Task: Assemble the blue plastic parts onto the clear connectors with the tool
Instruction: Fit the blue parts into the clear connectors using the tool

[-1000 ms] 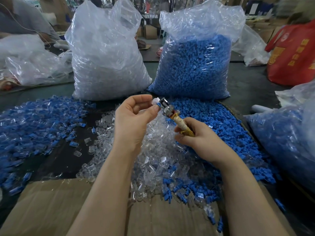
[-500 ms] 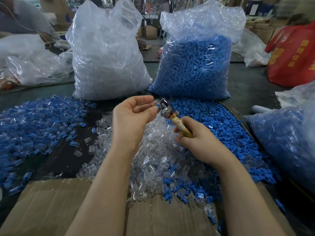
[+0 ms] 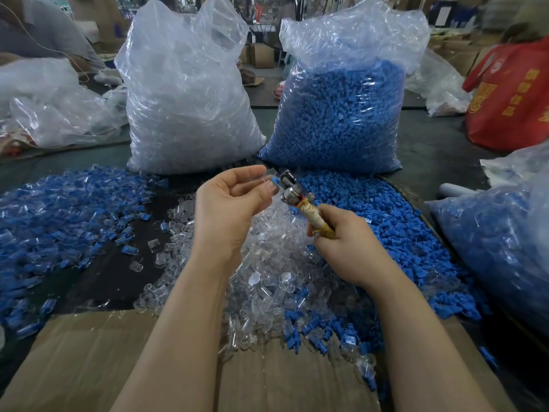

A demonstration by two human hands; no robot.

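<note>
Clear plastic wraps the two big sacks standing at the back of our table: the sack of clear connectors [image 3: 190,93] on the left and the sack of blue parts [image 3: 338,114] on the right, side by side and touching at the base. Below them we see the loose heaps: finished blue-and-clear pieces [image 3: 59,215] spread out on the left, a pile of clear connectors [image 3: 267,281] in the middle under our wrists, and a pile of blue parts [image 3: 395,233] running down the right. A flattened sheet of cardboard [image 3: 89,361] lies nearest to us. Both our bare forearms reach forward from the bottom edge and meet above the clear pile. Our left hand [image 3: 228,209] is raised with the palm turned towards us, thumb and forefinger pinching a small clear connector with a blue part [image 3: 274,181] on it, the other fingers curled loosely. Our right hand [image 3: 347,245] sits lower, back of the hand up, fingers wrapped round the taped handle of the tool [image 3: 300,200], which slants up and to the left so its metal head is right against the pinched piece.
</note>
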